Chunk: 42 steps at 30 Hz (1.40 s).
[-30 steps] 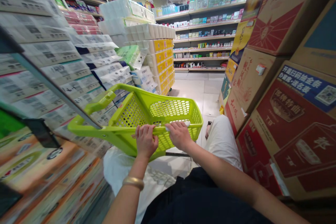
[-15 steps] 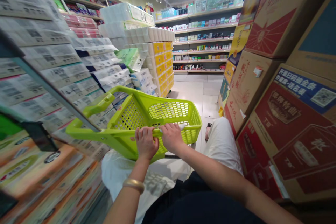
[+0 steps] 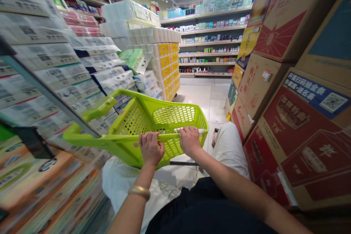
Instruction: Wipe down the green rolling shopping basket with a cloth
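A lime-green plastic shopping cart (image 3: 131, 141) stands side-on in front of me, its perforated basket towards the right and its handle towards the left. My left hand (image 3: 150, 148), with a gold bangle at the wrist, is closed over the near rim of the basket. Further right on the same rim lies my right hand (image 3: 190, 141), fingers curled over the top. A small white tissue (image 3: 201, 131) pokes out beyond its fingers; most of it is hidden under the hand. I see nothing lying in the basket.
Stacked cartons (image 3: 304, 117) rise close on my right. Wrapped paper packs (image 3: 55, 58) are piled on the left, with orange packs (image 3: 46, 186) nearer me. Tiled floor (image 3: 216, 97) runs back to shelves of small products (image 3: 208, 40). A metal pole (image 3: 55, 95) slants up from the cart.
My right hand has slid right along the rim with the tissue, widening the gap between my hands. My left hand keeps its hold on the rim. The view has shifted slightly.
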Tool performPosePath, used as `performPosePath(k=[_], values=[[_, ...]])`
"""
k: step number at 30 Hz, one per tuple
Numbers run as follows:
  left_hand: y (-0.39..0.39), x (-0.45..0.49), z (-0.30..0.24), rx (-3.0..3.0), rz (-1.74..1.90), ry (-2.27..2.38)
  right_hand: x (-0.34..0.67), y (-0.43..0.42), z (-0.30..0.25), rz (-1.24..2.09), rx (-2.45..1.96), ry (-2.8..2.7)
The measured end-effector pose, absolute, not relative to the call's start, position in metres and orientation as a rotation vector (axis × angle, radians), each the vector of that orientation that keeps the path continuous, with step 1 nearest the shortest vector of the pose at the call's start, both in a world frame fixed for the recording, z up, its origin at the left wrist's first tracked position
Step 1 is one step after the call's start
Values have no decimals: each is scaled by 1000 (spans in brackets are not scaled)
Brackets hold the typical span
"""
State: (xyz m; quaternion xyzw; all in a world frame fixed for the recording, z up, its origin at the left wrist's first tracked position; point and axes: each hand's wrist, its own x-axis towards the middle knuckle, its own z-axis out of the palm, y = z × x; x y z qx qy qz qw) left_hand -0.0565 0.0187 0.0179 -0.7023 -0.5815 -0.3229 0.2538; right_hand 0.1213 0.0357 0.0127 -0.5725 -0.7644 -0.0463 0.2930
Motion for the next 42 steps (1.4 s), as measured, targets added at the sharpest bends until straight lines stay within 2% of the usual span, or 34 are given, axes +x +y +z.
performPosePath(k=[5,9,15,20,25,29,35,42], values=[[18,-60,19,-1918,-842,-1553,98,37,21,-114,-1384,-2160],[17,-66,19,-1972,-802,-1542,121,39,13,-178,-1264,-2208],[17,-65,20,-1988,-837,-1549,176,42,-4,-160,-1411,-2031],[18,-57,20,-1922,-861,-1587,164,39,3,-69,-1606,-1910],[18,-57,21,-1921,-851,-1598,129,40,17,-63,-1406,-2140],[17,-63,22,-1975,-841,-1594,143,46,13,-91,-1266,-2238],[22,-65,21,-2010,-861,-1606,204,53,-9,-150,-1345,-2065],[26,-70,23,-2055,-843,-1516,208,45,-16,-145,-1366,-2024]])
